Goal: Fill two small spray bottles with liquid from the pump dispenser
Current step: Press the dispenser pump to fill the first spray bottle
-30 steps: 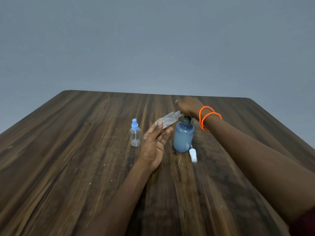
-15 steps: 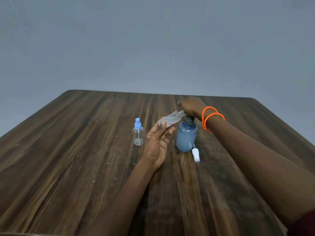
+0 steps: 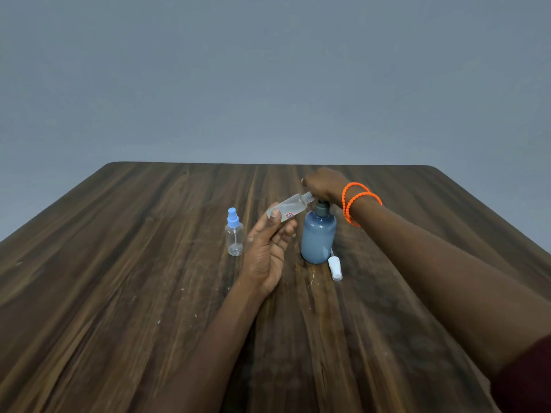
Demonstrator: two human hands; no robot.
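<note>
1. The left hand [image 3: 267, 251] pinches the open spray bottle [image 3: 290, 207] near its base, thumb on top and fingers curled beneath, and holds it in the air just left of the pump dispenser [image 3: 317, 235]
2. The right hand [image 3: 323, 186] sits on top of the dispenser's pump head with fingers bent down over it; whether they wrap the head or only press on it cannot be told, since the hand hides the nozzle
3. The relation that matters: the held bottle's threaded mouth meets the underside of the right hand, where the spout seems to be, so the mouth lies right at the right hand and the base lies in the left
4. Its long axis is tilted, running from the left hand's fingertips up and away to the right, with the mouth pointing towards the pump head
5. The dispenser stands upright on the table [image 3: 119, 293], directly under the right hand and just right of the left
6. The second spray bottle [image 3: 234, 236], capped in blue and looking nearly empty, stands upright just left of the left hand, which is the nearer one to it
7. A white sprayer cap [image 3: 335, 268] lies on its side at the dispenser's foot, below the right forearm, probably the held bottle's top
</note>
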